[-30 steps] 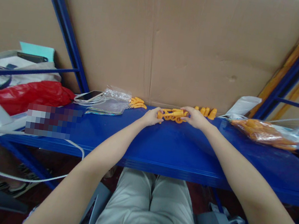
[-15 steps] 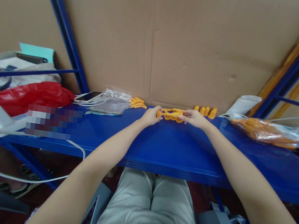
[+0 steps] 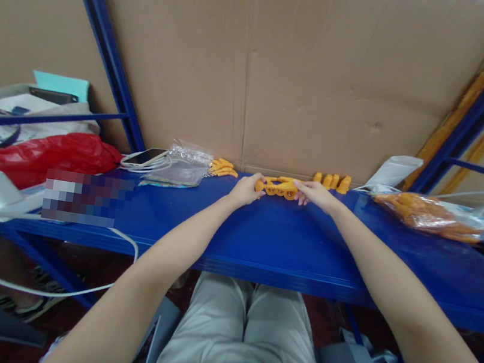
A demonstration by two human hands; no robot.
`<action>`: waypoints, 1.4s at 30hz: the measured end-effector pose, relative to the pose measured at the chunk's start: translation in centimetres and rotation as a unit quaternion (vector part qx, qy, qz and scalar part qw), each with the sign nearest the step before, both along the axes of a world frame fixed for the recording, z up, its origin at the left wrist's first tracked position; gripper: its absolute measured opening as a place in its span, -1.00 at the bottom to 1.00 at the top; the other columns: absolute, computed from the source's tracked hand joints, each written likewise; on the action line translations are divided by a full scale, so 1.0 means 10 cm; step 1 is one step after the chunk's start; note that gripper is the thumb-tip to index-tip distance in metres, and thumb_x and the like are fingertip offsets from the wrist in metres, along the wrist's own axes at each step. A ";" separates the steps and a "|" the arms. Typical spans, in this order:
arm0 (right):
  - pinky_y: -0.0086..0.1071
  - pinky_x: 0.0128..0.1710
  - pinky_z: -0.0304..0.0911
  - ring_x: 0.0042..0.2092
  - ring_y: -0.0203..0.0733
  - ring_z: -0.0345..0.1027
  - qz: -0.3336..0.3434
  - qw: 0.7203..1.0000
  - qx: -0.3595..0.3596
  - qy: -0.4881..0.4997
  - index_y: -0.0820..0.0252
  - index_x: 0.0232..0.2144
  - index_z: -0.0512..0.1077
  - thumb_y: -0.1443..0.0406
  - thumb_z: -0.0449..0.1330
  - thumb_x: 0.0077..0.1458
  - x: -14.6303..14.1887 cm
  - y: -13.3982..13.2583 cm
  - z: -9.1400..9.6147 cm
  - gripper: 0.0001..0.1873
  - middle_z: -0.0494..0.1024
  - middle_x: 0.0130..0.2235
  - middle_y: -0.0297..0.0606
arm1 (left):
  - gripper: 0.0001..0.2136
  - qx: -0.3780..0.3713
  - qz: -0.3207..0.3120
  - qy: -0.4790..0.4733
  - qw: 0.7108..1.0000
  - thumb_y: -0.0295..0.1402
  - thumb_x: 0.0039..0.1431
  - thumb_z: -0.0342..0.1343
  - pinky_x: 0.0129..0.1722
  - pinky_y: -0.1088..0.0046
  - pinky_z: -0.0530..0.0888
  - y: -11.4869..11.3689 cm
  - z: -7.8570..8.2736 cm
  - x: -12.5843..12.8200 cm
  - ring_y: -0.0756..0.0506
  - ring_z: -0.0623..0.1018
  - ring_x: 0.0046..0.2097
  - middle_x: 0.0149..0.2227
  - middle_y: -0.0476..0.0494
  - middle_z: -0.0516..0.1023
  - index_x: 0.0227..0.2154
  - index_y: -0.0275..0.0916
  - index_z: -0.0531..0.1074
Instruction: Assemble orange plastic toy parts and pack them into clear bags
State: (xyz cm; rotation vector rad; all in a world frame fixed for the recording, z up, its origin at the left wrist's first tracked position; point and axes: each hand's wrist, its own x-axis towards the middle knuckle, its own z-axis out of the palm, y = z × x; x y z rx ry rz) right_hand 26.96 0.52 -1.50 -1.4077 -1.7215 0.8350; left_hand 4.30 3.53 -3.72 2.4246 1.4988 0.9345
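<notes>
Smooth-looking orange parts with round, cup-like faces were held between the two hands, near the back edge of the worktop; how they were joined could not be told. The rounded left end was pinched in the nearly closed grip of the left hand, the right end between thumb and fingertips of the right hand. Slender orange pieces were heaped leftward, stubby orange pieces ranged rightward, by creased cardboard. Glossy blue surface was exposed toward the front edge.

Orange pieces between left fingers and right fingers, blue shelf beneath
</notes>
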 end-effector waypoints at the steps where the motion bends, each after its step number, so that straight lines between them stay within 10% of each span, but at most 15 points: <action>1: -0.47 -0.54 0.28 -0.58 -0.34 0.33 -0.004 1.000 -0.005 0.005 0.26 -0.46 0.45 0.06 0.11 0.26 -0.01 -0.01 0.00 -0.58 0.53 -0.51 -0.21 | -0.70 0.002 0.000 0.001 1.000 -0.46 0.04 0.28 -0.34 0.52 0.39 0.00 0.00 0.00 -0.03 0.53 -0.38 -0.51 0.07 0.48 -0.15 -0.19 0.38; 10: -0.49 -0.51 0.34 -0.56 -0.34 0.41 0.013 0.997 -0.007 0.071 0.24 0.11 0.28 0.18 0.15 0.26 0.01 -0.02 -0.02 -0.57 0.61 -0.37 -0.21 | -0.71 0.004 0.004 -0.027 1.000 -0.48 0.01 0.28 -0.34 0.54 0.39 0.00 0.00 0.00 -0.03 0.54 -0.36 -0.50 0.07 0.47 -0.19 -0.20 0.39; 18: -0.51 -0.55 0.30 -0.60 -0.36 0.39 0.018 0.997 -0.008 0.080 0.23 -0.14 0.32 0.22 0.22 0.21 0.01 -0.05 0.02 -0.76 0.59 -0.46 -0.29 | -0.71 0.007 -0.008 -0.035 0.999 -0.49 0.02 0.27 -0.34 0.54 0.39 -0.02 0.02 0.01 -0.02 0.53 -0.37 -0.50 0.07 0.47 -0.18 -0.20 0.39; 26: -0.53 -0.74 0.08 -0.71 -0.37 0.27 -0.032 0.998 -0.051 0.025 0.22 -0.49 0.35 -0.06 0.04 0.24 -0.04 -0.09 0.05 -0.51 0.47 -0.67 -0.28 | -0.72 0.017 -0.031 -0.036 0.999 -0.50 0.02 0.26 -0.33 0.53 0.37 -0.01 0.01 0.01 -0.01 0.51 -0.39 -0.55 0.11 0.44 -0.20 -0.20 0.39; 42: -0.52 -0.62 0.24 -0.62 -0.32 0.40 0.036 0.992 -0.065 0.098 0.27 -0.06 0.29 0.26 0.20 0.24 0.00 -0.09 0.06 -0.72 0.60 -0.50 -0.26 | -0.72 -0.002 -0.030 -0.047 0.998 -0.49 0.04 0.25 -0.37 0.55 0.36 0.03 0.01 -0.03 -0.01 0.51 -0.43 -0.55 0.12 0.44 -0.18 -0.20 0.38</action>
